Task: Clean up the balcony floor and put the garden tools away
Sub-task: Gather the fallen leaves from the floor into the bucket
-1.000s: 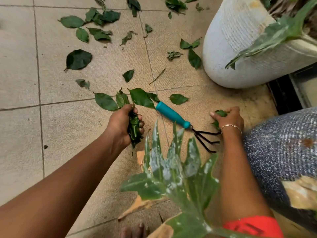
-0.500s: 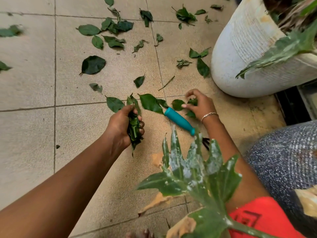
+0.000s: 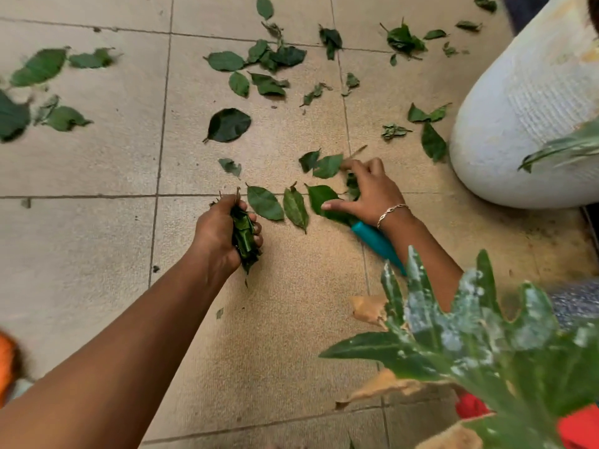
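Green leaves are scattered over the beige floor tiles [image 3: 97,241], several in a row [image 3: 264,202] between my hands. My left hand [image 3: 223,231] grips a crumpled bunch of leaves [image 3: 243,236] just above the floor. My right hand [image 3: 372,192] is down on the floor further right, with a few leaves [image 3: 352,188] tucked under its curled fingers, and its fingertips touch another leaf [image 3: 328,166]. A hand rake with a teal handle [image 3: 376,244] lies on the tiles under my right wrist. A plant leaf hides its tines.
A big white ribbed pot [image 3: 525,124] stands at the right. A broad speckled plant leaf [image 3: 470,335] fills the near right foreground. More fallen leaves [image 3: 228,124] lie further out and to the left. Something orange [image 3: 6,361] shows at the left edge.
My right hand has moved from beside the rake's tines forward and left, past the teal handle, to the leaves beyond it. My left hand still holds its bunch.
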